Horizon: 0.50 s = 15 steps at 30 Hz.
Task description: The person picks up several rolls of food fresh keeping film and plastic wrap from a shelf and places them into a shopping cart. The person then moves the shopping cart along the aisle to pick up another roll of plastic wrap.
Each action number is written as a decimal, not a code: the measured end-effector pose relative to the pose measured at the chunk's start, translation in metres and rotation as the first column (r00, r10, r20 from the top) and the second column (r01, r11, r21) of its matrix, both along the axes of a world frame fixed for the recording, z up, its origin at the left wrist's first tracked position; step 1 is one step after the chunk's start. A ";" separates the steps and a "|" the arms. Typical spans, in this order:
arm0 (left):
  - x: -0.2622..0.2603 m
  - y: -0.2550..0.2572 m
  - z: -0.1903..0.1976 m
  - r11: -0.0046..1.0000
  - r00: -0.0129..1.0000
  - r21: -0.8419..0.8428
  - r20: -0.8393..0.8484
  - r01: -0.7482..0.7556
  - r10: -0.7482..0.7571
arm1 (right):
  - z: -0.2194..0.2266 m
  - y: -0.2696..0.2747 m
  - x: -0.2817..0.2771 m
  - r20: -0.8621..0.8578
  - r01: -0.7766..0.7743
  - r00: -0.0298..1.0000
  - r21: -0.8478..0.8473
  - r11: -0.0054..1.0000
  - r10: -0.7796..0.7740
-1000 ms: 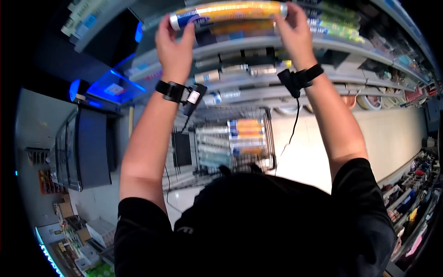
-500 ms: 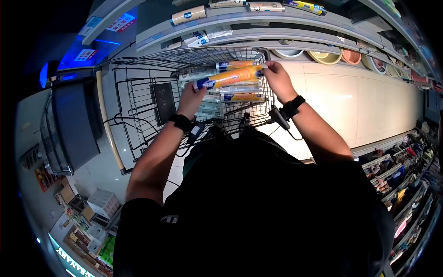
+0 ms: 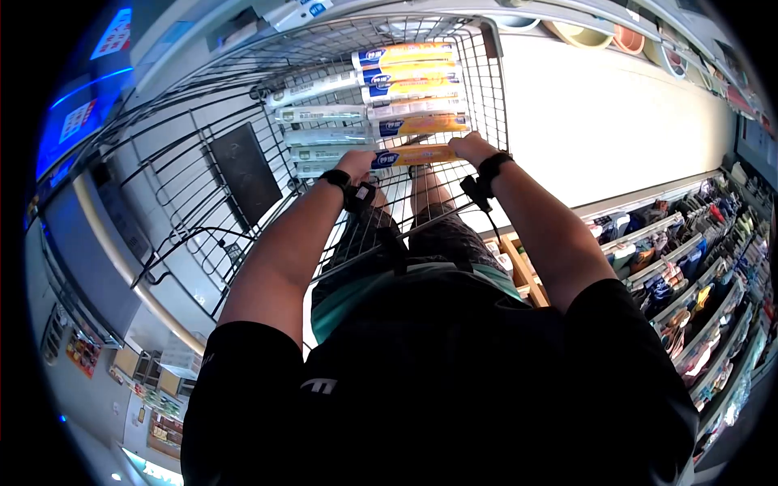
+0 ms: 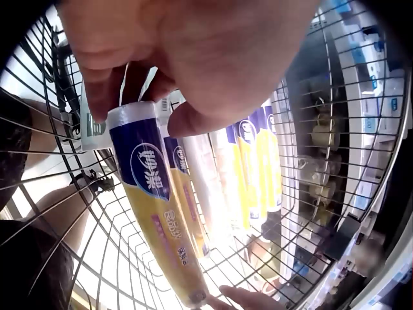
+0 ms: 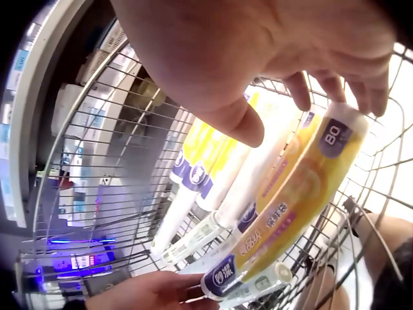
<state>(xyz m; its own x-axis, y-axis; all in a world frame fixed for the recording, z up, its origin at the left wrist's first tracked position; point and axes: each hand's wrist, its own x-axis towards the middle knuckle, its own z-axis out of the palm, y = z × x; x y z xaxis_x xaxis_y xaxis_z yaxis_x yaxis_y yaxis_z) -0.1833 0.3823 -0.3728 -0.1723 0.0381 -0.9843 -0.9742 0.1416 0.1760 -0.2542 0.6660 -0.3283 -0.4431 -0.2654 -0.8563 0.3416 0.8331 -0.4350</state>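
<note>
Roll's looks: a long, slim cylinder [image 3: 417, 155]; orange-yellow along most of its length, dark blue at the left end with a white-outlined oval logo in Chinese characters; more white characters and a pink band run along the body; the right end is whitish, with the number 80 on a blue patch beside it; the wrapping is glossy
Roll's place: inside a black wire cart [image 3: 493, 40], on the side nearest the person, roughly parallel to the next yellow-and-blue roll [image 3: 425, 125]; whether it rests fully on what lies beneath cannot be told
Left hand: at the blue end [image 3: 355, 164], fingers behind the tip, thumb just beside it; whether it is gripping cannot be told
Right hand: at the whitish end [image 3: 472, 147]; relaxed fingers at the tip, thumb well apart from the roll; not grasping
Cart's other contents: more yellow-and-blue rolls in the same column; pale, greenish-white rolls [image 3: 320, 113] in a column to their left
Floor: bright, pale tiles [image 3: 600, 113] beyond the cart
</note>
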 end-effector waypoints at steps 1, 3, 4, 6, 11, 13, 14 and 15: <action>0.000 0.001 -0.012 1.000 1.000 -0.008 -0.007 -0.003 0.003 | 0.025 -0.016 -0.014 0.087 0.161 0.981 0.140 0.977 -0.174; 0.000 0.003 -0.032 1.000 0.999 0.015 0.042 -0.011 0.010 | -0.019 -0.005 -0.004 0.076 0.196 0.975 0.146 0.970 -0.208; 0.001 0.005 -0.040 0.998 0.996 0.017 0.062 -0.058 0.057 | -0.015 -0.007 -0.010 0.111 0.150 0.979 0.164 0.975 -0.169; -0.002 0.005 -0.053 0.996 1.000 0.087 0.023 -0.017 0.015 | -0.027 -0.005 -0.005 0.009 0.054 0.998 0.211 0.976 -0.057; -0.002 0.014 -0.072 0.999 0.999 0.046 -0.036 -0.029 0.031 | -0.041 -0.002 -0.006 0.002 0.134 0.990 0.227 0.965 -0.138; 0.003 0.011 -0.085 0.998 0.978 0.053 -0.210 0.027 -0.015 | -0.052 -0.003 0.000 -0.059 0.273 0.962 0.270 0.923 -0.267; 0.007 0.011 -0.091 0.998 0.979 0.056 -0.205 0.024 -0.012 | -0.055 0.000 0.001 -0.055 0.269 0.963 0.274 0.923 -0.264; 0.007 0.011 -0.084 0.998 0.974 0.062 -0.224 0.005 0.009 | -0.045 -0.006 -0.001 -0.065 0.318 0.948 0.293 0.902 -0.313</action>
